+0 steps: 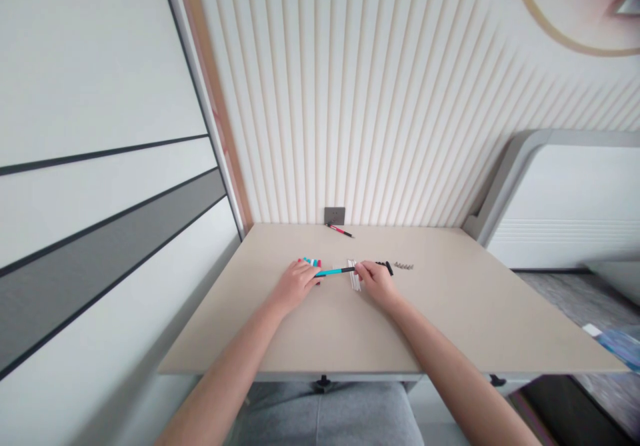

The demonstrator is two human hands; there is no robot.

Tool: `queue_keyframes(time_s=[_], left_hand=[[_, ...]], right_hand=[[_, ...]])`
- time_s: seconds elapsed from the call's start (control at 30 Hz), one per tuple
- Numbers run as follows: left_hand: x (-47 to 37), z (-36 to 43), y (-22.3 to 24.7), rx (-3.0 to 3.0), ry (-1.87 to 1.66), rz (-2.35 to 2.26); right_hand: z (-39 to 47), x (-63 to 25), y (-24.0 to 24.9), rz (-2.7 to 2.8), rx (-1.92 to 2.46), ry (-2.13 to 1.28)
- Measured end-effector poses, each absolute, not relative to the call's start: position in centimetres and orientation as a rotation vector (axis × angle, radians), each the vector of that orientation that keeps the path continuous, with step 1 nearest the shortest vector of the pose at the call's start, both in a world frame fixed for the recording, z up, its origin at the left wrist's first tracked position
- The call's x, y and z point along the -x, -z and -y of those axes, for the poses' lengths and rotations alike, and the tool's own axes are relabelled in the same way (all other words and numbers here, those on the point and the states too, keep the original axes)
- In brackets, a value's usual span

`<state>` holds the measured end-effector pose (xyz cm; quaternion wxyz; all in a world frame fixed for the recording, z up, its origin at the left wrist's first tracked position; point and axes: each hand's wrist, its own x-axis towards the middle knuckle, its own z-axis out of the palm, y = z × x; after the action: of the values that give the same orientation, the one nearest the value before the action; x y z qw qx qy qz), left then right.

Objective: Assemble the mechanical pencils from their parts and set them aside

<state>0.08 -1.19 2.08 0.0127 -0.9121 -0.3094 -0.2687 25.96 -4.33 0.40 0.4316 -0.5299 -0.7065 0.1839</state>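
A blue-and-black pen (331, 273) lies level between my hands, a little above the table. My left hand (294, 285) is closed round its blue end. My right hand (379, 282) pinches its black end between thumb and fingers. Partly behind my left hand lie several blue and red pen barrels (313, 263). A row of thin white refills (353, 276) sits beside and under my right fingers. Small black parts (387, 267) show just beyond my right hand, partly hidden by it. To their right is a row of small springs (404, 266).
At the back of the beige table (280, 346) a red-and-black pen (341, 231) lies below a dark wall socket (335, 216). A white cabinet (100, 99) stands at the left, and a grey chair (320, 413) is at the front edge.
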Motion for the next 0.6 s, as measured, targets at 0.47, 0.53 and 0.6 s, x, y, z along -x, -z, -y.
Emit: queue_keyframes(time_s=[0.47, 0.53, 0.6], left_hand=[[0.11, 0.67, -1.39, 2.855, 0.835, 1.017], [0.03, 0.65, -1.39, 2.853, 0.836, 1.029], [-0.04, 0.64, -1.38, 2.859, 0.832, 1.033]], right_hand=[[4.27, -26.14, -0.47, 1.800, 1.131, -0.337], [4.28, -26.10, -0.42, 1.792, 1.150, -0.361], [4.33, -26.10, -0.50, 1.809, 1.191, -0.397]])
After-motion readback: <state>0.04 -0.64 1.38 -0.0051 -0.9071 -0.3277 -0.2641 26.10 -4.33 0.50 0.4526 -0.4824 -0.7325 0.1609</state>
